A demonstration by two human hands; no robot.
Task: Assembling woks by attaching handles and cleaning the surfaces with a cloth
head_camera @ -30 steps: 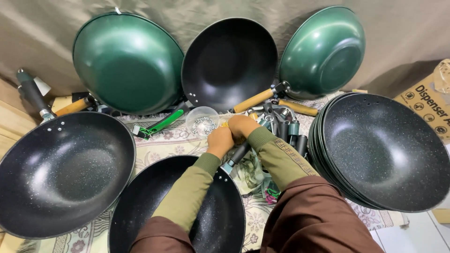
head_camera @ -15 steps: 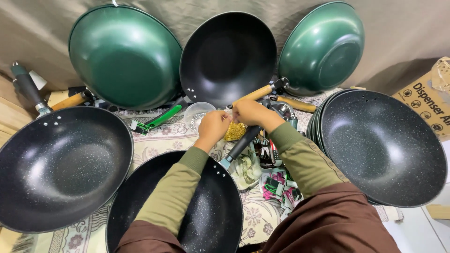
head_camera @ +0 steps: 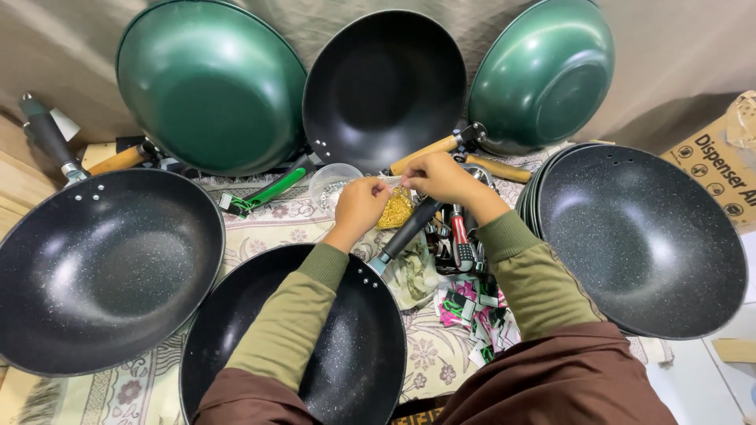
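Left hand [head_camera: 361, 206] and right hand [head_camera: 438, 178]: fingers pinched together over a small bag of gold-coloured fasteners [head_camera: 395, 209], held above the black wok [head_camera: 315, 354] and its dark handle [head_camera: 409, 231], within reach for fitting.

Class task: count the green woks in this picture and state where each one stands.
2. One large round green wok leans against the backdrop at top left; a second green wok leans at top right, a black wok between them. Others may be hidden.

left hand [head_camera: 358, 206]: small bag of gold bits [head_camera: 394, 209] pinched at top
right hand [head_camera: 439, 178]: same bag gripped
below: black wok [head_camera: 346, 354] with dark handle [head_camera: 409, 230]
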